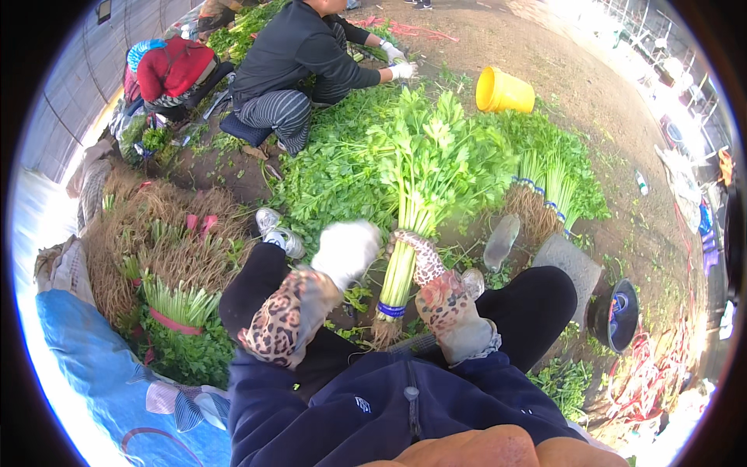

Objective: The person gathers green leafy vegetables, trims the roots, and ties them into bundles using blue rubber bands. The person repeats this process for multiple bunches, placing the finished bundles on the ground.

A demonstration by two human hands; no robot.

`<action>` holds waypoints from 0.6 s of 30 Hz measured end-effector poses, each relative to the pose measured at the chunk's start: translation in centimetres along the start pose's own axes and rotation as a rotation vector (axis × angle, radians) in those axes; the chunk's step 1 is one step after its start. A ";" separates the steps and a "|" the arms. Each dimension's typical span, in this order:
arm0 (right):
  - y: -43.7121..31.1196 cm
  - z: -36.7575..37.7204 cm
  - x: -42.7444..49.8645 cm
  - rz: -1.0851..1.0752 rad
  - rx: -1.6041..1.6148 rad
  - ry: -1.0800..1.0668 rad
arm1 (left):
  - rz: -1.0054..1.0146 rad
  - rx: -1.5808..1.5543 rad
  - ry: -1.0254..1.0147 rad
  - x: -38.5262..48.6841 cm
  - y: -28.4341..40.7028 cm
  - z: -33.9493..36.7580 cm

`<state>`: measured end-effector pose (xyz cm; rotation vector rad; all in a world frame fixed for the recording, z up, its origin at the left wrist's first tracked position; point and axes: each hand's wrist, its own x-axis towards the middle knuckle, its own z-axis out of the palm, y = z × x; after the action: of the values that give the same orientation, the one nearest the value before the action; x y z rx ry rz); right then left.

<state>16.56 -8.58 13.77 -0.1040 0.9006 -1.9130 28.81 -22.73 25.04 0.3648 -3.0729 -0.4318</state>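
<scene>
My right hand (420, 254), in a patterned glove, grips the stalks of an upright celery bunch (400, 277) in front of me. A blue band (391, 309) circles the bunch low down, just above its brown roots (386, 334). Leafy tops fan out at the far end. Just left of the stalks is my left hand (347, 251) in a white glove, blurred, its fingers not distinguishable. Both forearms wear patterned sleeve covers. Beyond the bunch lies a heap of loose celery (338, 169).
Blue-banded celery bunches (548, 187) lie at right, near a yellow bucket (508, 90). At left are red-banded bunches (181, 303) and a blue tarp (87, 350). A black bowl (604, 318) sits by my right knee. Co-workers, one in dark clothing (292, 52), one in red (175, 67), crouch ahead.
</scene>
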 end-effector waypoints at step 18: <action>5.6 0.9 2.5 0.103 -0.391 0.276 | -0.473 -2.219 0.110 1.8 -7.6 23.1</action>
<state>19.73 -12.44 10.16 -0.0245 1.4330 -1.6598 27.68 -24.02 0.70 0.6803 -0.7859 -2.6995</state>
